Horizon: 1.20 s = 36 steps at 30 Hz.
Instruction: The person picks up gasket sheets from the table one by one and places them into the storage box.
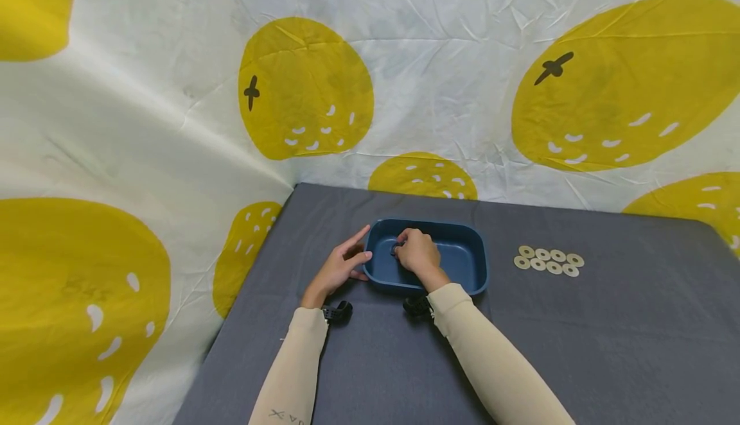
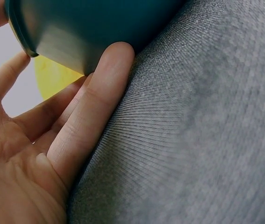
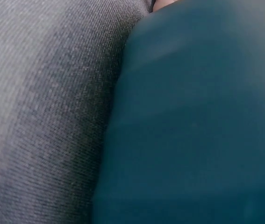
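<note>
A blue rectangular tray (image 1: 462,271) with rounded corners sits on the cloth-covered table. Fairly straight fingers of my left hand (image 1: 341,268) touch its left end from outside; the left wrist view shows a fingertip (image 2: 116,58) against the outer wall (image 2: 76,42). My right hand (image 1: 419,251) reaches inside, over the tray's left half, with fingers bent down. At those fingertips is a small dark thing (image 1: 396,249), partly covered and too small to identify; the fingers seem to pinch it. The right wrist view shows mainly the tray's outer side (image 3: 183,121).
Several flat pale rings (image 1: 554,268), like washers, lie in two rows right of the tray. Grey cloth (image 1: 636,322) covers the table. A white curtain with yellow fruit shapes (image 1: 306,88) hangs behind and on the left.
</note>
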{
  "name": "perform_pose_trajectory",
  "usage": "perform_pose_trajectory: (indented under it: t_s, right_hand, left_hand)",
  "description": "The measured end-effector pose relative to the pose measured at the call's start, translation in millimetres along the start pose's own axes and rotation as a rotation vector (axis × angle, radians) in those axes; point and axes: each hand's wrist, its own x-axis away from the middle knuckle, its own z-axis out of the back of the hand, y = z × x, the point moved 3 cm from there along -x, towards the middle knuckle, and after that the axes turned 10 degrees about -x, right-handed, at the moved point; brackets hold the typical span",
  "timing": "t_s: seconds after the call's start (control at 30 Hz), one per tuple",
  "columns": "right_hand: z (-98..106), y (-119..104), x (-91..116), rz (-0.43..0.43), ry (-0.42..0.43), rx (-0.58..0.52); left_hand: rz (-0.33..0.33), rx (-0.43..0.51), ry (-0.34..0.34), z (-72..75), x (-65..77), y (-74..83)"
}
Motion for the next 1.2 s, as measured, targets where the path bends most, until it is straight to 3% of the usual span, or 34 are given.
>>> perform_pose_trajectory:
  t_s: [0.6,0.8,1.0,1.1,1.2]
  right_hand:
    - [4,4,3,0.06,0.014,-0.053]
    - [11,8,2,0.152,0.042,-0.238]
    - [38,7,16,0.229,-0.081,-0.424]
    - [60,10,25,0.306,-0.183,-0.467]
    - [89,20,33,0.375,-0.214,-0.495]
  left_hand:
    - [-0.003,-0.017,-0.001,-4.8,-2.5,0.3]
    - [0.002,-0.017,0.0,-6.8,-3.6,0.8]
    - [0.01,-0.027,0.011,-7.2,-2.4,-0.4]
    - [0.011,-0.021,0.031,-5.1,-1.2,-0.7]
    - [0.013,-0.023,0.041,-3.8,0.0,-0.3]
